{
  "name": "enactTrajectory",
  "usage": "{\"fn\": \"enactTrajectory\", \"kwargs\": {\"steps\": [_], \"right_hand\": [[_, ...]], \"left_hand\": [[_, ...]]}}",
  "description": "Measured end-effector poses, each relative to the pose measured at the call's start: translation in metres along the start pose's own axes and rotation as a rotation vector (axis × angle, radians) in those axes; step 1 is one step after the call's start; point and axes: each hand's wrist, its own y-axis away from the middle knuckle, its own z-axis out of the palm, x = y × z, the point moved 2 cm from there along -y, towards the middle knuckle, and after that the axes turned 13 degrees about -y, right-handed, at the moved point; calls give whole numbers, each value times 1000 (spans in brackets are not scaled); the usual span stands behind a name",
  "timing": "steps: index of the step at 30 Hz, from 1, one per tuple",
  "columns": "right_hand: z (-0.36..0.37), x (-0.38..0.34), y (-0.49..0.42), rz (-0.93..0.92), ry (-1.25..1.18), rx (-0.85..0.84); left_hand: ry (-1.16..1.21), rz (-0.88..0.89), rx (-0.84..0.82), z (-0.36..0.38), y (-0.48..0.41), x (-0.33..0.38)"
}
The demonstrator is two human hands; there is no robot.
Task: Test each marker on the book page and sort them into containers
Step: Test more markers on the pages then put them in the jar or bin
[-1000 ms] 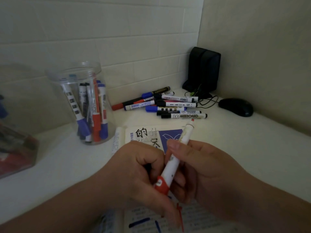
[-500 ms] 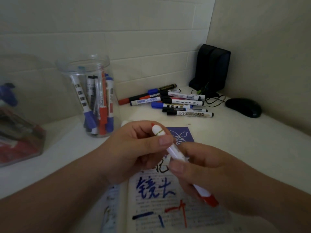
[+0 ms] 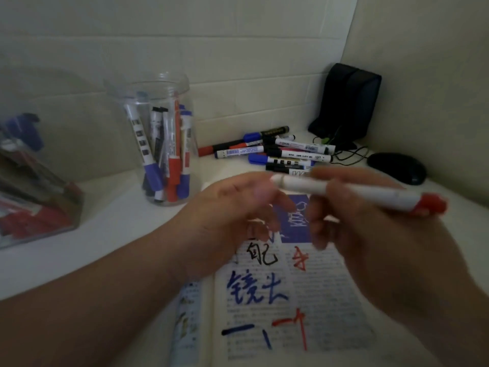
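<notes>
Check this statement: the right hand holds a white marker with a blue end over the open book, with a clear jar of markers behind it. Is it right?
No. The head view shows the white marker has a red end, not blue. Otherwise right: the right hand holds it over the open book, with the clear jar of markers behind.

You are sitting at a desk corner, seemingly a home study or small office: a white desktop (image 3: 105,234) is meeting a tiled wall (image 3: 238,62), with a black speaker (image 3: 349,102), computer mouse (image 3: 397,168) and loose markers (image 3: 277,152) lying center-right.
</notes>
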Motion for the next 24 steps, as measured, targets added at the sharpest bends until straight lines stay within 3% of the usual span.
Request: {"fn": "enactTrajectory", "kwargs": {"steps": [2,4,6,8,10,13,15,24], "right_hand": [[-11,-11,13,-4,-114,67],[-38,-13,-3,23,-134,163],[-54,-8,-3,184,-34,77],[-62,-2,-5,377,96,8],[-56,4,-1,499,148,-80],[-48,11,1,504,343,-162],[-45,12,-1,457,457,-160],[-45,20,-1,430,565,-102]], "left_hand": [[-36,-55,63,2,0,0],[-293,-51,115,7,1,-1],[-546,-55,110,11,0,-6],[-644,-97,67,12,-5,-13],[-592,-149,70,8,-12,-20],[-491,-169,65,1,-18,-26],[-489,-163,47,1,-19,-26],[-530,-177,66,5,-19,-25]]}}
